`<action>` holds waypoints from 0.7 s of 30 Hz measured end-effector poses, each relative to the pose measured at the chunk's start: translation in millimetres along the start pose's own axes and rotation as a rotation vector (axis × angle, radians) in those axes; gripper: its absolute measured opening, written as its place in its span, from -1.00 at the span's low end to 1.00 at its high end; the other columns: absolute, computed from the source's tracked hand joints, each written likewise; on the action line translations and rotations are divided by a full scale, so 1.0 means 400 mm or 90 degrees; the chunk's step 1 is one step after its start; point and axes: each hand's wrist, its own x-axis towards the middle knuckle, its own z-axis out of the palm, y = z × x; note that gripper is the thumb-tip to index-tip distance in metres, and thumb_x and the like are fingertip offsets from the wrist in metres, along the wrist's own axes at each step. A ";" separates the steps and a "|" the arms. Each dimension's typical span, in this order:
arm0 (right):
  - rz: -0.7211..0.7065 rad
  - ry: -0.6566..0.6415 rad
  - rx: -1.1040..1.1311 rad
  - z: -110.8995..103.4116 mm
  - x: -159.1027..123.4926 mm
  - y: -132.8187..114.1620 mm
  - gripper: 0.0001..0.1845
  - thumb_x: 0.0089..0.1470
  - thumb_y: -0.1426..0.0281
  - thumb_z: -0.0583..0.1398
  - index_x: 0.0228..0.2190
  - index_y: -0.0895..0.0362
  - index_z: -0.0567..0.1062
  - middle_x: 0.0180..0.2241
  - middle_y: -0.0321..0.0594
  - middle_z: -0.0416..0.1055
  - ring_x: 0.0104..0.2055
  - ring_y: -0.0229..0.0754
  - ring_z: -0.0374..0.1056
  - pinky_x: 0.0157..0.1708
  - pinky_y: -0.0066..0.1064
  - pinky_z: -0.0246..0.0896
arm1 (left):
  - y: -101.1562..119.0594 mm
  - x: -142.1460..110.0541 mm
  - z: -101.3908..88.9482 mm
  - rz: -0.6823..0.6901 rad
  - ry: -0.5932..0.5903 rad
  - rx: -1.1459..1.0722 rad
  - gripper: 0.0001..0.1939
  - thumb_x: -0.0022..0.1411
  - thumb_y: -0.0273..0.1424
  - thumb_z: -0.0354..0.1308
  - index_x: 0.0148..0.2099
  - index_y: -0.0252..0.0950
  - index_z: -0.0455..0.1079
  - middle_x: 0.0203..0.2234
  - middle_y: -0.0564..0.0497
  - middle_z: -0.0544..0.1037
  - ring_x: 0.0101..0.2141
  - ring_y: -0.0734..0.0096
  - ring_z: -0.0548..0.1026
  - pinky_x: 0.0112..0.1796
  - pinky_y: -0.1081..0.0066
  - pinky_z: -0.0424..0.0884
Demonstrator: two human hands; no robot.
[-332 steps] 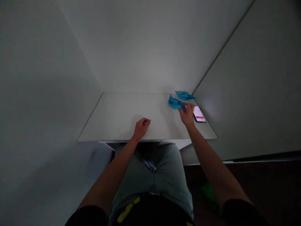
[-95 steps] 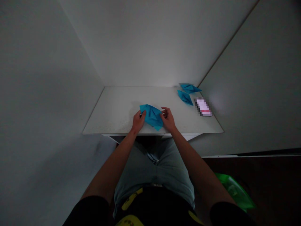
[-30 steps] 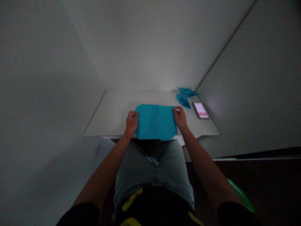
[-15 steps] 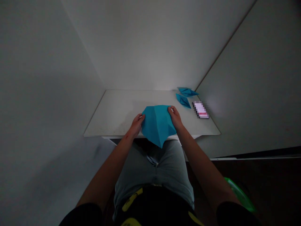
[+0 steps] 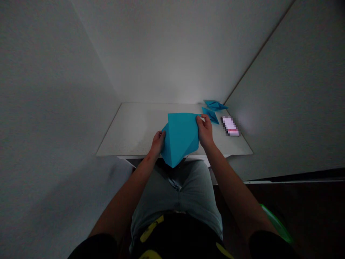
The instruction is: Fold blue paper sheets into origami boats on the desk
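the left hand (image 5: 158, 141) and right hand (image 5: 205, 130), raised level, each grip the blue paper (image 5: 182, 135).

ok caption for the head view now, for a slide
Left hand and right hand hold creased blue paper near two folded blue boats.

Sheet of blue paper (image 5: 183, 133), plain, matte, creased, partly opened out. Held up at table's (image 5: 134, 122) front edge, bottom point hanging past it over the lap. Long crease runs from top left corner down to bottom point; narrow panel left of it, wide panel right. Top edge nearly straight. Second crease slants across lower right, flap below it looks darker. Left edge in left hand (image 5: 158, 142), upper right edge in right hand (image 5: 205, 131).
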 end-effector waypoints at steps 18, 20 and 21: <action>-0.194 -0.116 -0.549 -0.059 -0.062 0.160 -0.55 0.38 0.11 0.18 0.14 0.08 0.51 0.20 0.10 0.45 0.26 0.18 0.37 0.24 0.09 0.29 | 0.006 0.072 -0.180 0.077 0.254 0.338 -0.89 0.47 -0.33 0.01 -0.10 -0.20 0.33 -0.33 -0.03 0.56 -0.23 0.19 0.56 -0.06 0.23 0.44; -0.203 -0.313 -0.587 -0.031 -0.110 0.151 -0.61 0.44 0.14 0.14 0.13 0.02 0.56 0.22 0.01 0.50 0.26 0.11 0.41 0.27 0.02 0.27 | 0.002 0.084 -0.193 0.080 0.264 0.356 -0.86 0.48 -0.32 0.00 -0.07 -0.21 0.35 -0.29 -0.06 0.57 -0.19 0.17 0.57 -0.02 0.22 0.45; -0.208 -0.377 -0.608 -0.019 -0.130 0.149 -0.61 0.46 0.14 0.14 0.15 0.00 0.58 0.25 -0.03 0.49 0.28 0.10 0.41 0.29 0.03 0.25 | 0.003 0.089 -0.199 0.079 0.261 0.366 -0.84 0.48 -0.32 -0.01 -0.05 -0.22 0.36 -0.28 -0.07 0.58 -0.18 0.16 0.57 0.00 0.21 0.45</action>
